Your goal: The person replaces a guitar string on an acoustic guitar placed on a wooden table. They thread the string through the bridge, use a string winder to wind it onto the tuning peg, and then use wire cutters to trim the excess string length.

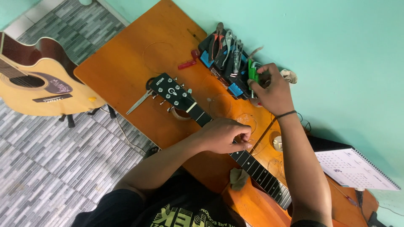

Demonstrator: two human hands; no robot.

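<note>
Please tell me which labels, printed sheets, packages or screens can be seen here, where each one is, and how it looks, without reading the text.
Calendar sheet: on the right end of the table, white, spiral-bound, with a printed grid.
Headstock label: on the black guitar headstock at table centre, small white lettering and a round white emblem.
Shirt print: bottom edge, yellow-green letters on a black shirt.
Green flat item: at the right hand, by the tool holder; cannot tell whether it is a package.
No screens.

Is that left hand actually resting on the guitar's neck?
Touching. In the head view, the left hand lies across the guitar neck, covering the fretboard with its fingers curled over it, with no gap showing.
</note>
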